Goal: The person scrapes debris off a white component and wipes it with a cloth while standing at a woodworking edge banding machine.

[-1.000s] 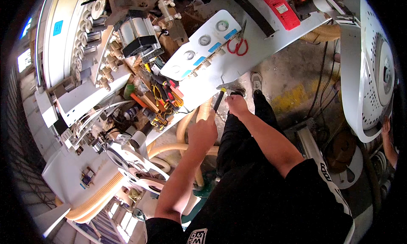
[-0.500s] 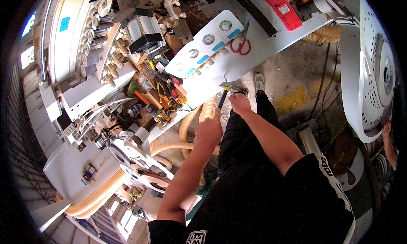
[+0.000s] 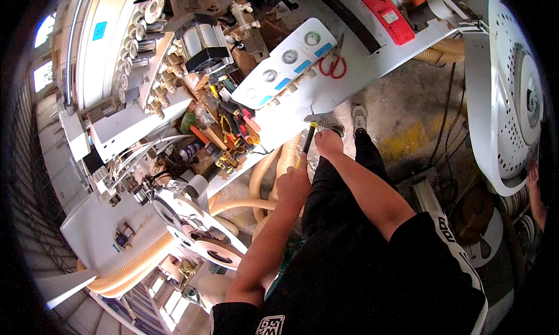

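The screwdriver point(image 3: 307, 141), with a black and yellow handle, sits just above the centre of the frame, its tip directed up toward a small metal bracket point(image 3: 317, 117) at the lower edge of the white panel point(image 3: 326, 90). The left hand point(image 3: 293, 183) is closed around the handle end, fingers wrapped together on it. The right hand point(image 3: 329, 144) rests just beside the shaft near the bracket; its fingers are curled together, but whether they pinch the shaft or a fastener cannot be told. The panel carries a row of round gauges point(image 3: 289, 56) and red-handled scissors point(image 3: 333, 67) lying on its face. To the left of the panel lies a cluster of hand tools point(image 3: 233, 131) with red and yellow grips. Beige corrugated hoses point(image 3: 256, 177) run below the hands, and a large white perforated drum point(image 3: 512, 96) fills the right edge of the frame. A red flat case point(image 3: 384, 6) lies at the top. Hazard assessment: the tip may slip off the fastener if the shaft is held at an angle, driving it toward the right hand just beside it. A freed screw would likely fall among the hoses and be hard to recover. Excess force could bend the thin bracket.
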A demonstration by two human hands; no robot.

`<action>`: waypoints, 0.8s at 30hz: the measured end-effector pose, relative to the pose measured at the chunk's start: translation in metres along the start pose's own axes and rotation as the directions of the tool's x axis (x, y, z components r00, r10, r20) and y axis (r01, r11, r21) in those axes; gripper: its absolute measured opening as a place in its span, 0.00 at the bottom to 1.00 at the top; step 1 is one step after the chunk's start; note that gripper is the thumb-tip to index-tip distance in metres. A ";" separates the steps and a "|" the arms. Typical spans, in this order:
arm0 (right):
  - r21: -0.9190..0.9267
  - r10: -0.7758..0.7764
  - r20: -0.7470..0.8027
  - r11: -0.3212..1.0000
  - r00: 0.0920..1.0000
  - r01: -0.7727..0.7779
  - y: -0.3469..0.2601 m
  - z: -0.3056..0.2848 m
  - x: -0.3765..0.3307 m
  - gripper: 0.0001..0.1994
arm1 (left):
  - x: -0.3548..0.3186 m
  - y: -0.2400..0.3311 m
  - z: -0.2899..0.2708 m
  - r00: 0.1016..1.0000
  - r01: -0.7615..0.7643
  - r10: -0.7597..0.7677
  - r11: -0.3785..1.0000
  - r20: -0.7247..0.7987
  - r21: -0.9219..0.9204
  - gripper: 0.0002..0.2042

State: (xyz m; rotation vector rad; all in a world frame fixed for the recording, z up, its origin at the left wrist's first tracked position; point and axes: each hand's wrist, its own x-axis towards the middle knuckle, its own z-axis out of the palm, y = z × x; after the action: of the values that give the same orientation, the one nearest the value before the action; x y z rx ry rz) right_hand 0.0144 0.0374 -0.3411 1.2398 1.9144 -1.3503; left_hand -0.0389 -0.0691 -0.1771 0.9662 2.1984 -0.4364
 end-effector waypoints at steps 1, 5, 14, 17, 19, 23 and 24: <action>0.009 -0.020 -0.043 1.000 0.999 0.020 0.003 0.005 0.002 0.20 | 0.000 0.001 -0.001 1.000 0.000 0.000 1.000 0.004 0.006 0.29; 0.029 -0.028 -0.111 0.999 0.993 0.031 0.002 0.002 0.000 0.19 | 0.003 0.007 -0.011 1.000 0.007 -0.007 0.998 0.007 -0.058 0.27; -0.032 -0.012 -0.069 0.999 0.998 0.010 -0.004 0.010 0.005 0.18 | 0.008 -0.016 0.023 0.981 0.024 -0.111 0.887 -0.161 -0.461 0.21; -0.039 0.022 -0.059 0.999 0.998 -0.025 0.002 0.008 0.004 0.18 | 0.011 -0.009 -0.018 0.997 0.065 -0.078 0.948 -0.028 -0.312 0.20; -0.024 0.013 -0.063 1.000 0.998 -0.014 0.001 0.007 0.005 0.19 | 0.012 0.002 -0.032 0.998 0.067 -0.068 0.978 0.002 -0.195 0.20; 0.054 0.031 -0.073 0.998 0.997 -0.027 -0.002 0.004 0.009 0.19 | 0.008 0.004 -0.035 0.998 0.056 -0.054 0.987 0.017 -0.154 0.20; 0.079 0.052 -0.071 0.996 0.996 -0.046 -0.005 0.003 0.008 0.20 | 0.007 0.001 -0.031 0.999 0.036 -0.037 0.989 -0.002 -0.142 0.20</action>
State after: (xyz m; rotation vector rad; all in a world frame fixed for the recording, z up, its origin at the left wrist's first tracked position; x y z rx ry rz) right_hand 0.0062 0.0371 -0.3462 1.3822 1.8836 -1.3838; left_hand -0.0557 -0.0484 -0.1597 0.8526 2.2217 -0.2902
